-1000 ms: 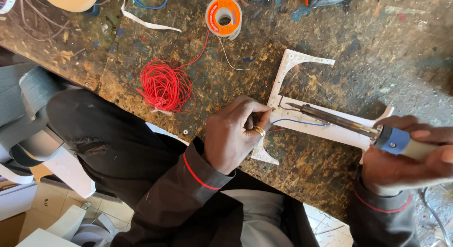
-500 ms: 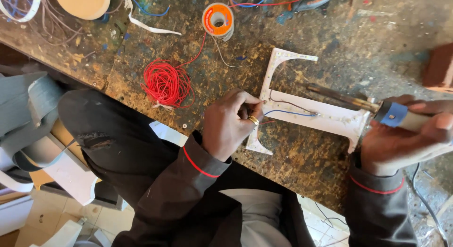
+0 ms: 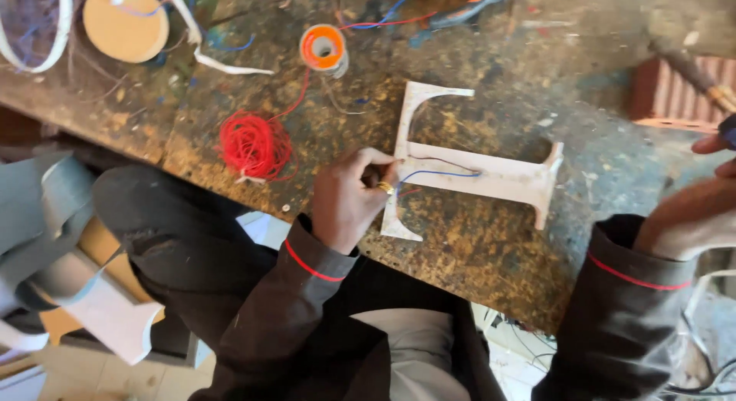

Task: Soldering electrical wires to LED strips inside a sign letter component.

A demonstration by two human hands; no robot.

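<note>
A white letter-shaped cutout point(image 3: 491, 179) lies flat on the stained workbench point(image 3: 498, 271). A thin blue wire point(image 3: 445, 173) and a dark wire run along its middle bar. My left hand point(image 3: 349, 202), with a ring on one finger, pinches the wire ends at the cutout's left edge. My right hand point(image 3: 694, 213) is at the far right edge of the view, closed around the blue-collared handle of a soldering iron point(image 3: 709, 83). The iron's shaft points up and left over a red brick point(image 3: 671, 98), away from the cutout.
A bundle of red wire point(image 3: 255, 146) lies left of my left hand. Behind it stand an orange solder spool point(image 3: 323, 48) and a round wooden disc point(image 3: 125, 24). Loose wires litter the back of the bench. Grey and white cutouts point(image 3: 69, 278) are stacked below the bench edge.
My right hand has pulled the soldering iron off the cutout, out to the right and over the brick. My left hand stays pinching the wires at the cutout.
</note>
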